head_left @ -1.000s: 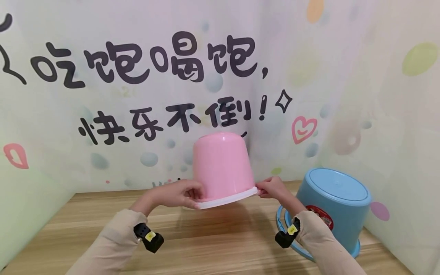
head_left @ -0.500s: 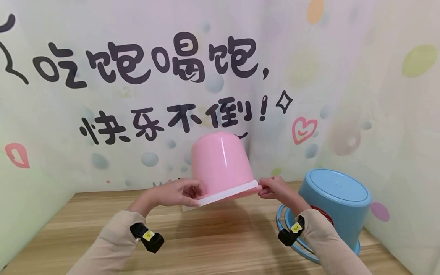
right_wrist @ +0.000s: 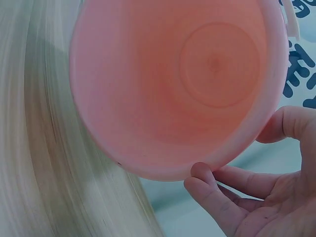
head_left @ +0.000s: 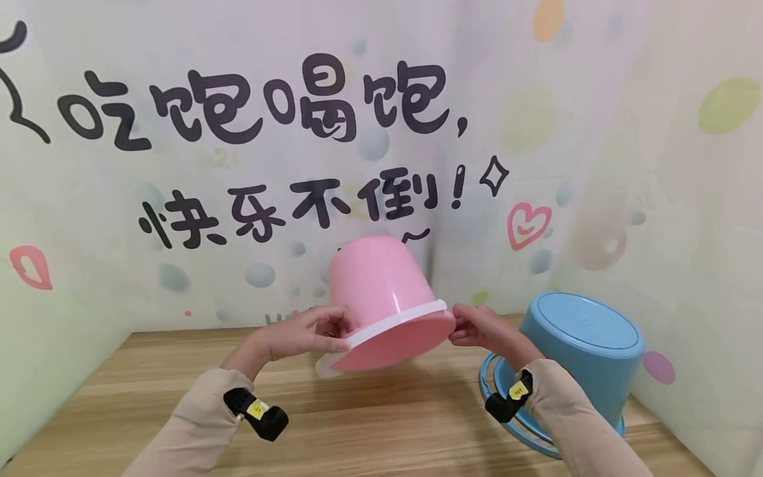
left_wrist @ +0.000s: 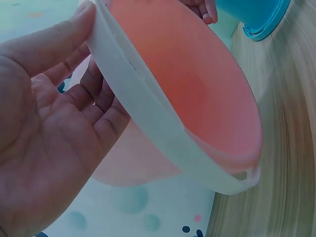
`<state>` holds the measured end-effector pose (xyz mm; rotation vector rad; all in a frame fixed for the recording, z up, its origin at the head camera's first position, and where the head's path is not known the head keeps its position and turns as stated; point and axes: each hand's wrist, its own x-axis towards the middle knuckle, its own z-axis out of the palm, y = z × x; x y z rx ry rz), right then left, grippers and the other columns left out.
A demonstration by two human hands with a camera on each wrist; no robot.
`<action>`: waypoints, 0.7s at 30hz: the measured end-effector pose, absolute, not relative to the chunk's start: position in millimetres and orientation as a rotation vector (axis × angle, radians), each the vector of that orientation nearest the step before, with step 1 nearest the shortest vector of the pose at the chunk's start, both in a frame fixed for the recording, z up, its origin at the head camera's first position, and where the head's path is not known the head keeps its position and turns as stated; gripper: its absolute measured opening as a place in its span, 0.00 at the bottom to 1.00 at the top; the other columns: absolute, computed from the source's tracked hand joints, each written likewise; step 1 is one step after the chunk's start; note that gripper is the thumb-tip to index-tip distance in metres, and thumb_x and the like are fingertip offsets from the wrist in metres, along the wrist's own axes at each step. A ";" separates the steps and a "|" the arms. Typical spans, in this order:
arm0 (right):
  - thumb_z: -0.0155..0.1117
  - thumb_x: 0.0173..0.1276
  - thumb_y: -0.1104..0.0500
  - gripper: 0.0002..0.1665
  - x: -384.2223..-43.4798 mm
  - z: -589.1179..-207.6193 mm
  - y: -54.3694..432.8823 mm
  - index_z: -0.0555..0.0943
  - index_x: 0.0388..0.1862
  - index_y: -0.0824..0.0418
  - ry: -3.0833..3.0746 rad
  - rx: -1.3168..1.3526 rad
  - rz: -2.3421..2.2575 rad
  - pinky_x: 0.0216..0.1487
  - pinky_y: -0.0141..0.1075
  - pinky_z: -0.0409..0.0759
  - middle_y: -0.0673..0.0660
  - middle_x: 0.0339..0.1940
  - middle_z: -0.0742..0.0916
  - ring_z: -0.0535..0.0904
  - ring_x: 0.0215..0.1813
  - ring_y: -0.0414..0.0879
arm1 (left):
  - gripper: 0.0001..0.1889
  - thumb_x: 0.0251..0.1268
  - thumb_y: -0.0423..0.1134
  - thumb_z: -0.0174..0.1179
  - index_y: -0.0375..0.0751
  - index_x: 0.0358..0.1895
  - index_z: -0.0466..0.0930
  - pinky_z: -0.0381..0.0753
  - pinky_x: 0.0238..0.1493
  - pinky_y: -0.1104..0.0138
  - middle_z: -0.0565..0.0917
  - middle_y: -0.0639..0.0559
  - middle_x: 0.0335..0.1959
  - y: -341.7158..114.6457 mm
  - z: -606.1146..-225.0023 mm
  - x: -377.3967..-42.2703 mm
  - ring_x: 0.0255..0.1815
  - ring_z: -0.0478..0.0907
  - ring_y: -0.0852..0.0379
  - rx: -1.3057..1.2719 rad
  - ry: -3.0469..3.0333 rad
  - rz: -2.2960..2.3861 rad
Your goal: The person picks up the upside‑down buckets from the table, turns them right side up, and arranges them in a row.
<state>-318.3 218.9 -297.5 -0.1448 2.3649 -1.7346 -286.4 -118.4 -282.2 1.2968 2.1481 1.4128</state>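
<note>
A pink bucket (head_left: pixel 381 278) is held upside down and tilted above the table, its open mouth turned partly toward me. Along its rim lies a white handle (head_left: pixel 399 321). My left hand (head_left: pixel 306 334) holds the bucket's left side; in the left wrist view the thumb (left_wrist: pixel 86 17) presses the handle and the other fingers lie behind it. At the right side, my right hand (head_left: pixel 483 328) pinches the rim with its fingertips. In the right wrist view the smooth pink inside (right_wrist: pixel 148 98) shows, with a ring on its base.
A larger blue bucket (head_left: pixel 587 344) stands upside down at the right of the wooden table (head_left: pixel 334 424), with its blue handle (head_left: pixel 524 430) lying beside it. Behind hangs a printed curtain (head_left: pixel 238 285) with black writing.
The pink bucket has tipped so that its right side is higher and its mouth now shows toward me. Both hands keep hold of it; the right has shifted slightly right. The blue bucket stays put.
</note>
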 end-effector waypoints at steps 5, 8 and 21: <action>0.53 0.64 0.51 0.18 -318.9 -295.7 215.6 0.78 0.37 0.67 2.366 -0.132 -1.738 0.41 0.39 0.80 0.57 0.30 0.84 0.81 0.33 0.49 | 0.08 0.62 0.34 0.56 0.34 0.42 0.72 0.72 0.40 0.65 0.74 0.44 0.36 -120.1 -282.2 -285.3 0.38 0.70 0.52 1.283 2.105 1.461; 0.54 0.64 0.49 0.20 -319.9 -294.0 213.5 0.79 0.38 0.66 2.355 -0.114 -1.766 0.41 0.39 0.79 0.56 0.30 0.84 0.81 0.32 0.47 | 0.09 0.63 0.34 0.56 0.32 0.42 0.71 0.73 0.40 0.66 0.74 0.44 0.36 -121.0 -281.9 -285.5 0.38 0.70 0.54 1.297 2.068 1.507; 0.57 0.65 0.43 0.32 -323.3 -282.0 210.5 0.76 0.48 0.73 2.372 -0.085 -1.821 0.41 0.36 0.79 0.57 0.32 0.85 0.83 0.34 0.46 | 0.11 0.66 0.34 0.53 0.26 0.43 0.69 0.72 0.42 0.68 0.73 0.45 0.37 -122.5 -283.0 -284.7 0.39 0.70 0.54 1.286 2.045 1.686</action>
